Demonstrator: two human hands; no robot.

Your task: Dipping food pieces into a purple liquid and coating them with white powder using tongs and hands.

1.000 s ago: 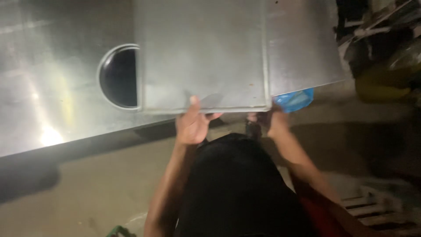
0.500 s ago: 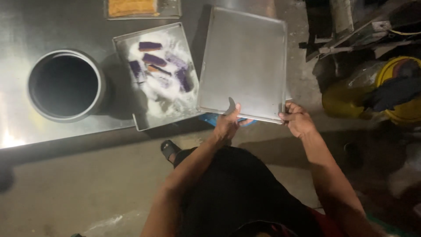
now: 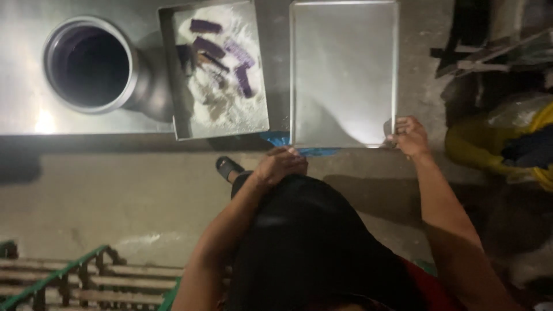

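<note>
We see bare worktop (image 3: 276,69) as a narrow lane between the floured tray (image 3: 222,69) and the empty tray (image 3: 344,75). Left, the round bin opening (image 3: 89,63) blocks. Right edge: clutter (image 3: 495,52), yellow bag (image 3: 495,144).

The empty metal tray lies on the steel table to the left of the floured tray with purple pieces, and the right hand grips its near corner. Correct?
Not quite. In the head view the empty metal tray lies to the right of the floured tray, not the left. The right hand does grip its near corner.
</note>
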